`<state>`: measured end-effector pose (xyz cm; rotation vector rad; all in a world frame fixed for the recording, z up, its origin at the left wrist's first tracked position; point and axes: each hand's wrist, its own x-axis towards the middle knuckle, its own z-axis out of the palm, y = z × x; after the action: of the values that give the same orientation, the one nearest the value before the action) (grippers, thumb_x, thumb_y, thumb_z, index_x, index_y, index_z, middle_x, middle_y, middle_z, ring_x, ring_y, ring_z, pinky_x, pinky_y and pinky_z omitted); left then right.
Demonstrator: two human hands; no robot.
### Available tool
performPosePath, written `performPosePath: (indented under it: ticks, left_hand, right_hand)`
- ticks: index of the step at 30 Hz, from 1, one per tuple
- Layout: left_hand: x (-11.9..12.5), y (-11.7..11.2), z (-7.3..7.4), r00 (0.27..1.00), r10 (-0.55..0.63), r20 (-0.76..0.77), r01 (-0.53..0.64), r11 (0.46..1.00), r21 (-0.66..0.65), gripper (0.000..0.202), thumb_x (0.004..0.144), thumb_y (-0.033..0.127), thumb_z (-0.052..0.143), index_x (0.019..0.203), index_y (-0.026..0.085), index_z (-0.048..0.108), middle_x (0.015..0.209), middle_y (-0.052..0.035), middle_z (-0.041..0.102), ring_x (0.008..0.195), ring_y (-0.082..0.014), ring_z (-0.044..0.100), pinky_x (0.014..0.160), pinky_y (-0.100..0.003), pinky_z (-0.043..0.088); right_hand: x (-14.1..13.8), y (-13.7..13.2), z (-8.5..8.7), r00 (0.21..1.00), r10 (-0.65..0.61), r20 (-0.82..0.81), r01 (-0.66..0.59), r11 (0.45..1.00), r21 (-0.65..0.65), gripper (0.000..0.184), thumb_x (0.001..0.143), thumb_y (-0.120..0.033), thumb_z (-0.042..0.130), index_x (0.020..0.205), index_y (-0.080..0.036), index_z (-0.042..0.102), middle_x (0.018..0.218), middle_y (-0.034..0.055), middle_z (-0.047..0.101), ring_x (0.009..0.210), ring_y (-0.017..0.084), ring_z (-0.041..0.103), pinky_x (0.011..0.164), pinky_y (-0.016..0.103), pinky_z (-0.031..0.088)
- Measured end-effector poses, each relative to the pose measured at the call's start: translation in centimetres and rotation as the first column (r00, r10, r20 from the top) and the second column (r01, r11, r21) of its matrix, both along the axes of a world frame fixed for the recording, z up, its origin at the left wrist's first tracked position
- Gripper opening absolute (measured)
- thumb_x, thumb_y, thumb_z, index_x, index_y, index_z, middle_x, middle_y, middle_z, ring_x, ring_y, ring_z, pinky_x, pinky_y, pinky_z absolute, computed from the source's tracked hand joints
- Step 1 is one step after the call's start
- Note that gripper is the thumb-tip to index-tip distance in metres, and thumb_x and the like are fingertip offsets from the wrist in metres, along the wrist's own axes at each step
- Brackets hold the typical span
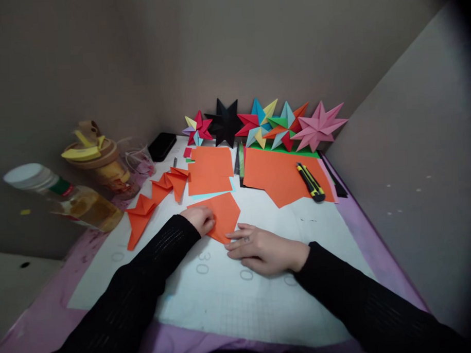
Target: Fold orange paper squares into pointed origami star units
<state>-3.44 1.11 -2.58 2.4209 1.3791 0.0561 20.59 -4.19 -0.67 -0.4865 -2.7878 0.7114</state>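
Observation:
A partly folded sheet of orange paper (pixel 226 214) lies in front of me, with slanted edges and corners pointing right and toward me. My left hand (pixel 200 219) is closed on its left part, fingers curled against the sheet; the fingertips are partly hidden. My right hand (pixel 261 249) rests flat with its fingers stretched out, their tips touching the near corner of the paper. To the left lie several folded orange origami pieces (pixel 141 213). Just behind the sheet is a stack of orange paper squares (pixel 210 172), with light blue paper showing beneath.
A yellow-black utility knife (pixel 311 182) lies on larger orange sheets (pixel 276 170) at the right. Paper stars (pixel 321 126) lean along the back wall. A bottle (pixel 78 202), a lidded cup (pixel 103 163) and a black phone (pixel 163 146) stand or lie left. A white grid mat (pixel 240 310) covers the table.

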Motion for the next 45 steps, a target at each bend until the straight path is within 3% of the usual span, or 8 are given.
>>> performPosePath:
  ticks: [16, 22, 25, 29, 32, 35, 41, 45]
  left_hand:
    - [-0.3, -0.1, 0.4, 0.988, 0.155, 0.006, -0.155, 0.988, 0.011, 0.023, 0.074, 0.041, 0.055, 0.069, 0.019, 0.054, 0.073, -0.0025, 0.055, 0.063, -0.0176, 0.052, 0.057, -0.028, 0.037]
    - [-1.2, -1.6, 4.1, 0.956, 0.273, 0.109, -0.289, 0.940, 0.179, 0.026, 0.082, 0.038, 0.049, 0.094, 0.016, 0.057, 0.093, -0.0085, 0.060, 0.086, -0.0219, 0.056, 0.078, -0.033, 0.044]
    - [0.4, -5.3, 5.0, 0.977, 0.027, 0.209, -0.104, 0.924, 0.367, 0.031, 0.087, 0.032, 0.039, 0.110, 0.018, 0.055, 0.113, -0.0109, 0.060, 0.108, -0.0245, 0.052, 0.095, -0.040, 0.037]
    - [2.9, -10.6, 1.9, 0.968, -0.243, 0.064, 0.223, 0.948, 0.229, 0.087, 0.074, 0.049, 0.059, 0.141, 0.014, 0.019, 0.144, -0.0203, 0.032, 0.130, -0.0307, 0.035, 0.103, -0.046, 0.031]
    - [3.0, -12.1, -1.0, 0.990, -0.138, -0.023, 0.140, 0.979, 0.148, 0.107, 0.069, 0.052, 0.066, 0.143, 0.009, 0.002, 0.145, -0.0229, 0.027, 0.135, -0.0290, 0.027, 0.106, -0.047, 0.027]
    - [1.6, -11.6, -2.0, 0.992, -0.075, -0.105, 0.087, 0.989, 0.117, 0.100, 0.070, 0.055, 0.063, 0.143, 0.008, 0.014, 0.143, -0.0199, 0.034, 0.135, -0.0302, 0.025, 0.107, -0.049, 0.026]
    - [-2.6, -9.7, -0.5, 0.956, 0.149, -0.252, -0.109, 0.980, 0.167, 0.078, 0.078, 0.050, 0.052, 0.139, 0.007, 0.030, 0.142, -0.0180, 0.035, 0.134, -0.0307, 0.029, 0.105, -0.048, 0.029]
    - [-3.4, -9.4, 0.7, 0.941, 0.247, -0.231, -0.190, 0.951, 0.243, 0.067, 0.079, 0.036, 0.050, 0.137, 0.007, 0.033, 0.139, -0.0175, 0.041, 0.130, -0.0293, 0.036, 0.103, -0.047, 0.033]
  right_hand:
    - [-1.7, -1.5, -0.5, 0.984, -0.155, -0.093, 0.165, 0.979, 0.120, 0.023, 0.084, -0.014, 0.047, 0.106, -0.014, 0.054, 0.101, 0.0111, 0.063, 0.099, 0.019, 0.057, 0.104, 0.043, 0.035]
    - [-2.0, -1.7, -0.7, 0.950, -0.275, -0.145, 0.293, 0.949, 0.120, 0.015, 0.083, -0.019, 0.051, 0.095, -0.016, 0.059, 0.085, 0.0080, 0.057, 0.086, 0.020, 0.053, 0.086, 0.040, 0.044]
    - [-2.2, -1.7, -1.1, 0.948, -0.278, -0.155, 0.297, 0.948, 0.113, 0.017, 0.081, -0.019, 0.051, 0.095, -0.016, 0.060, 0.089, 0.0098, 0.057, 0.087, 0.021, 0.051, 0.081, 0.037, 0.046]
    - [-2.2, -1.7, -1.6, 0.950, -0.251, -0.184, 0.273, 0.956, 0.107, 0.019, 0.081, -0.016, 0.049, 0.097, -0.014, 0.060, 0.091, 0.0110, 0.059, 0.088, 0.021, 0.051, 0.085, 0.037, 0.043]
    - [-2.2, -1.8, -1.3, 0.953, -0.262, -0.149, 0.279, 0.954, 0.110, 0.019, 0.083, -0.018, 0.049, 0.098, -0.014, 0.059, 0.087, 0.0101, 0.058, 0.085, 0.021, 0.051, 0.083, 0.036, 0.044]
    - [-2.1, -1.9, -0.7, 0.958, -0.270, -0.098, 0.280, 0.953, 0.113, 0.018, 0.084, -0.020, 0.049, 0.096, -0.015, 0.060, 0.083, 0.0086, 0.056, 0.081, 0.020, 0.050, 0.078, 0.034, 0.044]
    - [-2.0, -1.9, -0.2, 0.957, -0.283, -0.060, 0.288, 0.951, 0.112, 0.017, 0.085, -0.021, 0.048, 0.093, -0.015, 0.061, 0.079, 0.0074, 0.054, 0.079, 0.019, 0.050, 0.075, 0.033, 0.044]
    - [-2.0, -1.7, -0.5, 0.964, -0.244, -0.105, 0.255, 0.960, 0.118, 0.015, 0.083, -0.019, 0.050, 0.095, -0.017, 0.059, 0.089, 0.0091, 0.058, 0.099, 0.023, 0.050, 0.093, 0.043, 0.038]
